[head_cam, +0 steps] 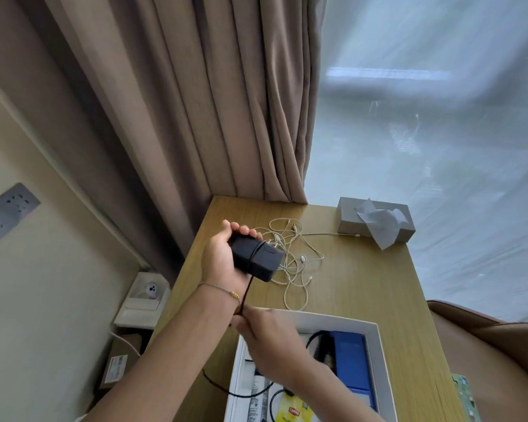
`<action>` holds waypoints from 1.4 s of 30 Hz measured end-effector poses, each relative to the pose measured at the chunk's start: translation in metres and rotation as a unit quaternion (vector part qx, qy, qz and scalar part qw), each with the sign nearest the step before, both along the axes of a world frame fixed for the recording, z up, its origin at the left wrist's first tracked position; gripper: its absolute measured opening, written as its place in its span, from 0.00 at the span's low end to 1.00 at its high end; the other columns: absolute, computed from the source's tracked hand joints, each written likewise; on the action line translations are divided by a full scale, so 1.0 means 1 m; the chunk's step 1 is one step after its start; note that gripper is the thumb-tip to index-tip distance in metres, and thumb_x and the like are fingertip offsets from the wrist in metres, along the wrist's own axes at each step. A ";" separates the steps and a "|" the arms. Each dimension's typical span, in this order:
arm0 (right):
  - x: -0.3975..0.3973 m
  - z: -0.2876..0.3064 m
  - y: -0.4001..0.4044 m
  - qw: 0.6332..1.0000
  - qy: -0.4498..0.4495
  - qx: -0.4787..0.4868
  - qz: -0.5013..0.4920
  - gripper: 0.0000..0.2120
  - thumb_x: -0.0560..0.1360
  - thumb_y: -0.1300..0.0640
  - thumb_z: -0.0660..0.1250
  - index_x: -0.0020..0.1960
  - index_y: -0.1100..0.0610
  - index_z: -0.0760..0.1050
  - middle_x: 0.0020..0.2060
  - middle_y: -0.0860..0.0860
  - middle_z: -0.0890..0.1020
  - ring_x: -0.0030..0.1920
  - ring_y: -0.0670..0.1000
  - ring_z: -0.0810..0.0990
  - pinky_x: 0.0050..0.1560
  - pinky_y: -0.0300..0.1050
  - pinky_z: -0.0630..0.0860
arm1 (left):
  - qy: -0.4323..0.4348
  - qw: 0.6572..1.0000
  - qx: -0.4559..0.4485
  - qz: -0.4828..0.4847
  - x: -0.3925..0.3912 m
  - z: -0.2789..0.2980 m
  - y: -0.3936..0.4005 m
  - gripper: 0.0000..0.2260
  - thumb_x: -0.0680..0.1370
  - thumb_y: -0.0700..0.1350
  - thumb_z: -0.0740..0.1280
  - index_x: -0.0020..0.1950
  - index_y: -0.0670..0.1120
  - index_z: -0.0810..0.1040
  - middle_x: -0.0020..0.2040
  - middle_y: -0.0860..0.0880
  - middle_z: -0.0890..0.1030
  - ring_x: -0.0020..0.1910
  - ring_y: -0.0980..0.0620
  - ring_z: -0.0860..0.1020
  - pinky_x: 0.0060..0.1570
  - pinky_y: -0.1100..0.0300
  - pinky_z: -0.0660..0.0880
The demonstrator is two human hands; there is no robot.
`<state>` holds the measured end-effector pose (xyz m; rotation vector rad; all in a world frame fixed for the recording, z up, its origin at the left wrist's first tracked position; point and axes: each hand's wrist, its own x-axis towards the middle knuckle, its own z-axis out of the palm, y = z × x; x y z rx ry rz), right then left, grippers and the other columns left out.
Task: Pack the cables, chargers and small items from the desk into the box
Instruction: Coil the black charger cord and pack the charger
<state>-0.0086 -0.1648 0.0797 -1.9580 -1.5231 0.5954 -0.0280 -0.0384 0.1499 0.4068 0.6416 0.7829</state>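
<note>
My left hand (218, 258) grips a black power brick (255, 259) above the wooden desk (363, 281). A thin black cord (247, 292) is wound once around the brick and runs down to my right hand (264, 339), which pinches it over the box's near-left corner. The white box (375, 330) sits open at the front of the desk and holds a blue item (351, 360), black cables, a yellow tea packet (293, 411) and a white tube. A tangle of white cables (296, 263) lies on the desk behind the brick.
A grey tissue box (357, 220) stands at the desk's far right corner. Brown curtains hang behind the desk. A wall socket panel (6, 211) is at the left, a cardboard box (119, 360) on the floor below, and a brown chair (485, 345) at the right.
</note>
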 end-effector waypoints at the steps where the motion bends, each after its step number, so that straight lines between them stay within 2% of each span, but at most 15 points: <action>1: -0.003 0.006 -0.005 1.000 -0.020 -0.005 0.017 0.18 0.84 0.42 0.52 0.50 0.52 0.74 0.33 0.50 0.76 0.32 0.52 0.73 0.35 0.51 0.70 | 0.034 0.999 0.038 0.019 0.000 -0.004 0.004 0.16 0.85 0.46 0.56 0.39 0.45 0.71 0.32 0.48 0.75 0.29 0.50 0.75 0.40 0.54 0.77; 4: -0.001 0.035 -0.019 0.997 -0.055 0.003 0.048 0.20 0.85 0.43 0.51 0.48 0.55 0.74 0.35 0.54 0.80 0.33 0.55 0.77 0.38 0.54 0.75 | 0.154 0.971 0.179 0.048 -0.009 -0.018 0.012 0.15 0.85 0.46 0.57 0.39 0.44 0.71 0.32 0.48 0.76 0.32 0.49 0.76 0.39 0.54 0.79; 7: 0.016 0.068 -0.029 0.996 -0.066 0.041 0.053 0.20 0.84 0.45 0.50 0.47 0.53 0.77 0.34 0.46 0.81 0.30 0.46 0.77 0.37 0.45 0.76 | 0.214 0.936 0.279 0.028 -0.017 -0.029 0.010 0.16 0.84 0.45 0.57 0.38 0.45 0.71 0.33 0.48 0.76 0.34 0.47 0.76 0.41 0.50 0.78; 9: 0.030 0.081 -0.032 0.994 -0.075 0.065 0.049 0.14 0.84 0.50 0.55 0.48 0.51 0.78 0.31 0.41 0.77 0.28 0.40 0.73 0.33 0.37 0.72 | 0.232 0.910 0.343 0.017 -0.019 -0.032 0.002 0.16 0.84 0.45 0.56 0.37 0.46 0.70 0.32 0.47 0.76 0.33 0.46 0.76 0.41 0.48 0.77; 13: 0.060 0.087 -0.031 0.991 -0.021 0.128 -0.022 0.10 0.82 0.58 0.64 0.43 0.50 0.78 0.28 0.39 0.75 0.30 0.42 0.74 0.34 0.32 0.69 | 0.226 0.886 0.405 -0.018 -0.019 -0.030 -0.023 0.16 0.82 0.47 0.58 0.35 0.47 0.72 0.30 0.45 0.77 0.31 0.46 0.76 0.36 0.52 0.77; 16: 0.086 0.077 -0.029 0.981 0.050 0.163 -0.095 0.13 0.81 0.58 0.65 0.38 0.55 0.75 0.25 0.41 0.71 0.28 0.43 0.69 0.32 0.35 0.63 | 0.208 0.904 0.370 -0.047 -0.022 -0.025 -0.033 0.15 0.82 0.46 0.59 0.35 0.46 0.73 0.31 0.43 0.76 0.32 0.43 0.75 0.36 0.49 0.77; 18: 0.094 0.065 -0.026 0.979 0.071 0.156 -0.109 0.14 0.81 0.59 0.65 0.37 0.58 0.75 0.24 0.43 0.69 0.28 0.44 0.67 0.31 0.37 0.61 | 0.166 0.942 0.288 -0.057 -0.025 -0.019 -0.032 0.15 0.83 0.45 0.59 0.36 0.45 0.72 0.31 0.44 0.75 0.30 0.46 0.75 0.34 0.52 0.77; 21: 0.089 0.041 -0.023 0.975 0.092 0.152 -0.131 0.15 0.81 0.59 0.65 0.35 0.57 0.74 0.24 0.42 0.70 0.28 0.43 0.68 0.31 0.35 0.63 | 0.069 0.984 0.146 -0.078 -0.025 -0.009 -0.030 0.15 0.83 0.45 0.60 0.36 0.45 0.72 0.31 0.46 0.75 0.29 0.50 0.74 0.32 0.57 0.77; 25: 0.071 0.015 -0.013 0.971 0.118 0.120 -0.171 0.17 0.83 0.53 0.61 0.35 0.46 0.72 0.29 0.45 0.75 0.32 0.43 0.72 0.36 0.42 0.69 | 0.023 0.997 0.023 -0.064 -0.021 -0.004 -0.027 0.15 0.83 0.46 0.59 0.37 0.46 0.71 0.31 0.49 0.74 0.28 0.51 0.75 0.31 0.58 0.78; 28: 0.050 0.002 -0.007 0.967 0.162 0.068 -0.183 0.17 0.83 0.58 0.60 0.37 0.46 0.75 0.32 0.47 0.80 0.34 0.48 0.76 0.38 0.49 0.74 | 0.003 0.998 -0.023 -0.050 -0.013 -0.002 -0.028 0.15 0.83 0.44 0.58 0.37 0.45 0.71 0.31 0.49 0.75 0.28 0.51 0.76 0.33 0.57 0.78; 30: 0.031 -0.005 -0.007 0.968 0.188 0.021 -0.164 0.16 0.82 0.58 0.59 0.38 0.47 0.76 0.30 0.46 0.78 0.30 0.47 0.73 0.35 0.49 0.71 | -0.027 0.997 -0.044 -0.049 -0.009 -0.001 -0.031 0.15 0.83 0.44 0.58 0.37 0.44 0.72 0.31 0.48 0.75 0.28 0.50 0.76 0.35 0.57 0.78; 32: 0.014 -0.007 -0.009 0.977 0.167 -0.008 -0.136 0.18 0.83 0.55 0.59 0.36 0.44 0.73 0.27 0.44 0.73 0.26 0.42 0.69 0.33 0.46 0.66 | -0.030 0.997 -0.042 -0.049 -0.006 0.000 -0.030 0.15 0.83 0.44 0.58 0.37 0.44 0.72 0.31 0.48 0.75 0.28 0.50 0.76 0.35 0.57 0.79; 36: -0.012 0.012 -0.019 0.994 0.094 -0.029 -0.047 0.17 0.83 0.53 0.56 0.36 0.44 0.70 0.30 0.36 0.77 0.32 0.39 0.74 0.31 0.39 0.65 | 0.011 0.999 -0.003 -0.036 -0.003 -0.003 -0.025 0.16 0.84 0.47 0.58 0.38 0.45 0.72 0.32 0.49 0.75 0.29 0.50 0.77 0.39 0.54 0.78; 40: -0.014 0.041 -0.030 0.998 0.004 -0.059 0.022 0.17 0.85 0.49 0.52 0.48 0.55 0.76 0.41 0.54 0.83 0.40 0.56 0.79 0.42 0.56 0.77 | 0.083 0.991 0.103 -0.016 -0.008 -0.013 -0.023 0.15 0.84 0.47 0.58 0.39 0.45 0.72 0.33 0.47 0.76 0.31 0.49 0.77 0.39 0.53 0.78; 42: -0.002 0.060 -0.036 0.998 0.018 -0.053 0.029 0.15 0.84 0.49 0.54 0.46 0.54 0.75 0.37 0.53 0.81 0.37 0.53 0.79 0.41 0.53 0.77 | 0.129 0.973 0.191 -0.013 -0.012 -0.016 -0.025 0.15 0.84 0.45 0.58 0.39 0.44 0.72 0.33 0.46 0.76 0.32 0.48 0.77 0.39 0.52 0.77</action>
